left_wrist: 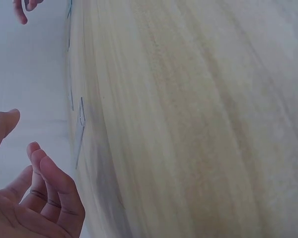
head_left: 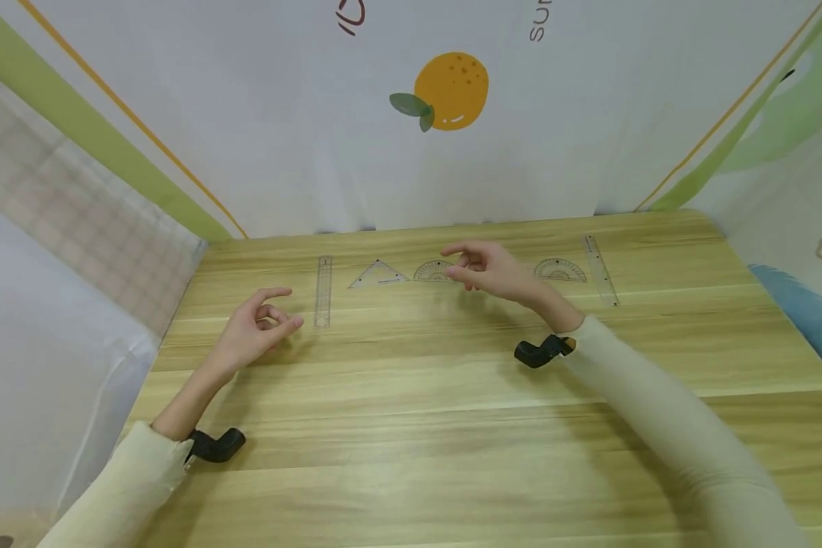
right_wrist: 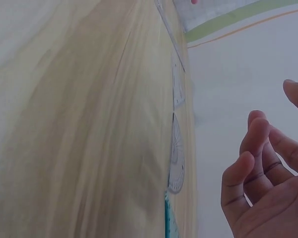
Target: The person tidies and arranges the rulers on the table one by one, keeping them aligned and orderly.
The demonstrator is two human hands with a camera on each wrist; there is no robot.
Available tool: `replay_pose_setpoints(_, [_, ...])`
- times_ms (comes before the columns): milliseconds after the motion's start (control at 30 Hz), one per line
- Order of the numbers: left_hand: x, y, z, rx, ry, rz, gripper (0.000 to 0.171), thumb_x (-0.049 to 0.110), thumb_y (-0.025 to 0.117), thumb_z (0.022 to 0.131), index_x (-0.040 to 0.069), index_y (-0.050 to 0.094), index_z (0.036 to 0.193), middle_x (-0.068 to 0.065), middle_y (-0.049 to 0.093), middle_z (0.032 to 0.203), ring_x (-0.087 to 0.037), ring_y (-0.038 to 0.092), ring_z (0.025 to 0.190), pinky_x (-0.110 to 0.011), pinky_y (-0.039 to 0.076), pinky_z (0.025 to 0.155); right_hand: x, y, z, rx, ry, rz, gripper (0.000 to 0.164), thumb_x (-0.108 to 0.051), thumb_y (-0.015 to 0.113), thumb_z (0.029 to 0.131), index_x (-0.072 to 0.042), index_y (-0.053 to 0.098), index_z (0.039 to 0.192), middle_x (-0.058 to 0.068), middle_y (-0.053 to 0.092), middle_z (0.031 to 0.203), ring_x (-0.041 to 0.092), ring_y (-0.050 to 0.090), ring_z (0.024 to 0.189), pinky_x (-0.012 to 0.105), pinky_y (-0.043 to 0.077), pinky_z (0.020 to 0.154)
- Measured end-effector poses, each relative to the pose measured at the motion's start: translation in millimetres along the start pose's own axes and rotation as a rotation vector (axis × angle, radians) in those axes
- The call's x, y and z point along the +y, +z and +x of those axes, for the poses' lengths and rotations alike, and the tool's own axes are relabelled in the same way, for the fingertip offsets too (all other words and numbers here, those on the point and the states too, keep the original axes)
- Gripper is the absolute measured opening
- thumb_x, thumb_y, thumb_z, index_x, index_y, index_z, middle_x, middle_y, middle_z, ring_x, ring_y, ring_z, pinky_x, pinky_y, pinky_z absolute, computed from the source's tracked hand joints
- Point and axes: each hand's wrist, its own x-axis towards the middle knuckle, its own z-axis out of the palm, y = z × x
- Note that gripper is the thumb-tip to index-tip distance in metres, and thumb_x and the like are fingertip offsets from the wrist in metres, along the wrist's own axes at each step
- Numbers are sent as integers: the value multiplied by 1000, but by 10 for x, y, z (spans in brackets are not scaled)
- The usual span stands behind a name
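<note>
My left hand (head_left: pixel 253 331) hovers over the table just left of a clear ruler (head_left: pixel 323 291), its fingers loosely bent and holding nothing. To the right of that ruler lie a clear set square (head_left: pixel 378 275) and a clear protractor (head_left: pixel 428 272). Above the table, by this protractor's right end, hangs my right hand (head_left: pixel 493 272), also empty with relaxed fingers. A second protractor (head_left: pixel 560 270) and another ruler (head_left: pixel 601 272) lie farther right. In the right wrist view, a teal-edged piece (right_wrist: pixel 170 218) shows beside the protractor (right_wrist: pixel 177 161); its kind cannot be told.
The pieces lie in a row near the back edge of the wooden table (head_left: pixel 383 426). Behind it hangs a white curtain (head_left: pixel 246 114) with a printed orange. Black wrist mounts (head_left: pixel 218 445) sit at both cuffs. A blue feather-like shape (head_left: pixel 798 308) is beyond the right edge.
</note>
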Motion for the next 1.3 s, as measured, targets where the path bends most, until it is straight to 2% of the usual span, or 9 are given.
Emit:
replay_pose_setpoints(267, [-5, 1, 12, 3, 3, 8, 67, 17, 72, 98, -1, 36, 152, -20, 66, 96, -28, 62, 67, -32, 49, 51, -77, 53, 100, -17, -1, -16, 43, -20, 66, 102, -4, 57, 141, 28, 66, 103, 51, 59, 82, 56, 49, 72])
replay_pose_setpoints(567, [-16, 11, 21, 6, 5, 16, 69, 18, 72, 98, -2, 34, 152, -19, 67, 96, -27, 61, 67, -33, 49, 53, -55, 102, 219, -56, -28, -16, 47, -18, 65, 103, 1, 53, 144, 27, 66, 104, 48, 61, 84, 54, 51, 74])
replay_pose_setpoints(833, [-7, 29, 35, 22, 10, 33, 70, 22, 73, 97, -1, 36, 152, -14, 66, 93, -27, 61, 70, -33, 50, 54, -70, 146, 310, -71, -25, -14, 47, -20, 65, 102, -1, 53, 144, 26, 67, 104, 47, 61, 85, 57, 50, 77])
replay_pose_setpoints(1300, [12, 38, 80, 15, 26, 7, 70, 16, 74, 96, 0, 36, 152, -18, 65, 94, -24, 53, 53, -29, 43, 50, -36, 301, 541, -104, -20, -11, 51, -21, 68, 101, 0, 52, 145, 25, 66, 103, 45, 63, 84, 52, 53, 78])
